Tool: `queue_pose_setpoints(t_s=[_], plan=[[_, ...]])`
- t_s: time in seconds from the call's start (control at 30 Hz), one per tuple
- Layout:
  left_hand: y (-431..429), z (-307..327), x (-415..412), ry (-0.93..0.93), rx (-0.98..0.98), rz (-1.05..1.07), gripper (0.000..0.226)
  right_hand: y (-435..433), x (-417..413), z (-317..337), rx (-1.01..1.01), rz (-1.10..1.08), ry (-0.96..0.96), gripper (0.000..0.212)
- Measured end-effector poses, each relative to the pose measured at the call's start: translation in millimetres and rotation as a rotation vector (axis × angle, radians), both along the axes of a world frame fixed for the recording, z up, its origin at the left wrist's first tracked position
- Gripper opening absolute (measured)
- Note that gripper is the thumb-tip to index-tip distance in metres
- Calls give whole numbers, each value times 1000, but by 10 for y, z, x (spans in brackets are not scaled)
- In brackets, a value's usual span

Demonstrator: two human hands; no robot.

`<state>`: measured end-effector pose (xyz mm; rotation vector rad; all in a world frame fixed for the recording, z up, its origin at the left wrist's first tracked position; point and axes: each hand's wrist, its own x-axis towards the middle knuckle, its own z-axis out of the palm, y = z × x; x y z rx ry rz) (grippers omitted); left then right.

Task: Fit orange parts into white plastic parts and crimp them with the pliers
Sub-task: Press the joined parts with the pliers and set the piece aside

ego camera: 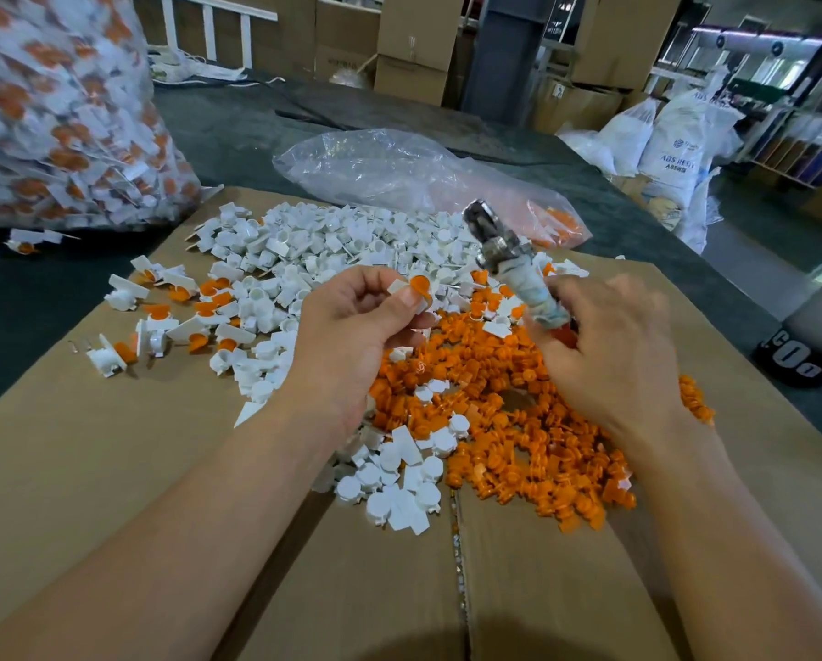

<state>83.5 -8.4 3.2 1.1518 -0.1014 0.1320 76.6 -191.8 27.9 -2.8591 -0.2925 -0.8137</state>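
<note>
1. My left grip [351, 326] is pinching a white part [398, 288] carrying an orange part [419, 283]; my right grip [609, 345] is clutching the pliers [514, 264].
2. Loose parts [518, 422] are crowding the cardboard [113, 446]; a clear bag [399, 169] is lying behind.
3. Cartons [413, 35] are standing beyond the desk [237, 131].

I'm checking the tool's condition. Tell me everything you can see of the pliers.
The pliers look worn: a dull grey metal head, blurred, and handles wrapped in grubby whitish tape, a bit of red showing low down. The right hand grips the handles, holding them in the air over the orange parts, head tilted up and leftward.
</note>
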Motion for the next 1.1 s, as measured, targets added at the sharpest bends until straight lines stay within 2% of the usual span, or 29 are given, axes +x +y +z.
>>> queue_pose_setpoints(t_s=[0.07, 0.23, 0.4, 0.5, 0.67, 0.87, 1.1], plan=[[-4, -7, 6, -19, -10, 13, 17, 25, 2, -28, 45, 42, 79, 31], [-13, -13, 13, -50, -27, 45, 19, 79, 1, -108, 53, 115, 194, 48], [-10, -20, 21, -69, -23, 49, 20, 106, -3, -134, 38, 146, 240, 54], [-21, -23, 20, -72, -22, 55, 19, 103, -5, -135, 38, 165, 235, 50], [-11, -30, 31, -62, -14, 65, 19, 102, -10, -115, -78, 153, 174, 43], [-19, -28, 26, -60, -10, 67, 20, 116, -38, -105, 0, 199, 268, 18], [-21, -23, 12, -53, 17, 83, 23, 133, -38, -116, 115, 253, 320, 14]])
